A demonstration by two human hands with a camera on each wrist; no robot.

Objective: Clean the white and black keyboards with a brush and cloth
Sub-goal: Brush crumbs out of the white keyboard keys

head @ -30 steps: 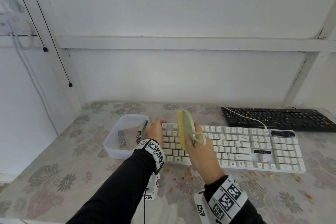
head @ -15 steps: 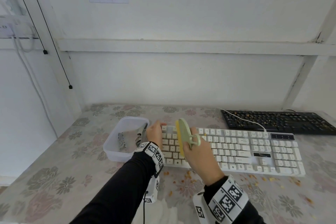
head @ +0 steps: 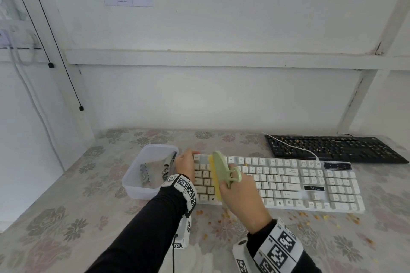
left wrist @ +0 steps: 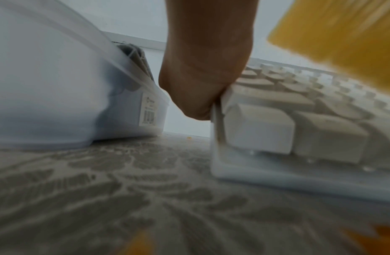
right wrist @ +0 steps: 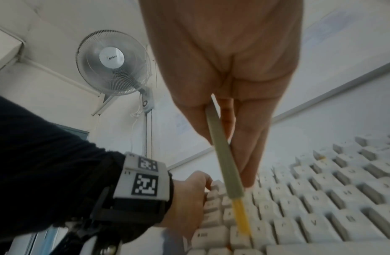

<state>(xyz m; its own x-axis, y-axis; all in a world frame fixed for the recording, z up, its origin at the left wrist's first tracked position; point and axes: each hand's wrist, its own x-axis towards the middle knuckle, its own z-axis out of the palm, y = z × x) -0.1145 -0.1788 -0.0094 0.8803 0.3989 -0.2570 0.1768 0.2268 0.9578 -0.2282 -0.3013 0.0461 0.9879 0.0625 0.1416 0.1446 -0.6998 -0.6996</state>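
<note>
Your right hand (head: 240, 197) grips the brush (head: 219, 170) by its pale green back, fingers curled along its sides. The brush stands on edge, and its yellow bristles (right wrist: 240, 217) meet the keys at the left part of the white keyboard (head: 288, 182).

Your left hand (head: 185, 165) holds the left end of the white keyboard, thumb pressed against the end face (left wrist: 202, 96) and fingers laid over the top left corner.

The white keyboard lies flat on the flowered tabletop (head: 66, 217), parallel to the near edge. The black keyboard (head: 332, 148) lies behind its right end, close to the wall, with orange crumbs scattered over its keys. More orange crumbs (head: 306, 215) lie on the tabletop along the front edge of the white keyboard.

A translucent plastic container (head: 137, 186) stands just left of the white keyboard, beside your left hand. It holds grey items; their identity cannot be determined.
</note>
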